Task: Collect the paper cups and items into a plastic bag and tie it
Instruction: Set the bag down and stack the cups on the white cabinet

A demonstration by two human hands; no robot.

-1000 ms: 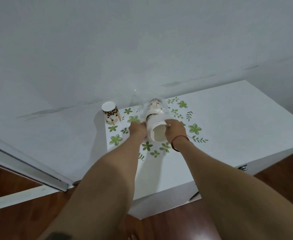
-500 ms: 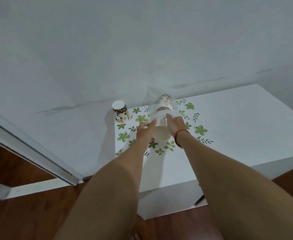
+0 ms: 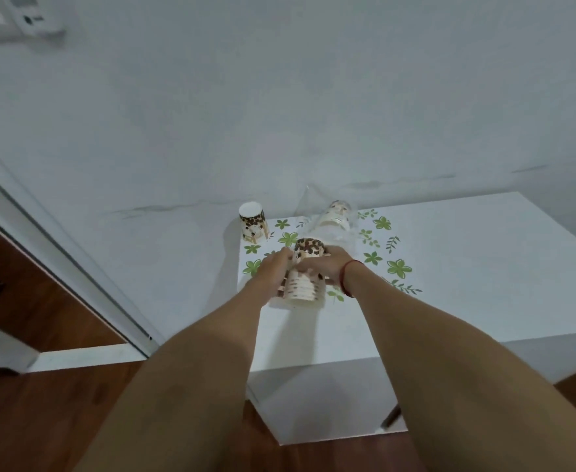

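Head view: left hand (image 3: 275, 267) and right hand (image 3: 329, 267), each grip curled round the stack of paper cups (image 3: 301, 290) on the worktop (image 3: 467, 267); plastic bag (image 3: 335, 227) at 1 o'clock. Light and crushable, best held gently by its sides.

My table (image 3: 467, 284) is white, and green flowers and leaves are printed on its left part. At its ten o'clock corner, near the wall, one paper cup (image 3: 251, 221) stands upside down. At three o'clock from this cup lies a clear plastic bag (image 3: 332, 223) with cups inside. At nine o'clock is a stack of cups (image 3: 301, 288); whether it touches the top, I cannot tell.
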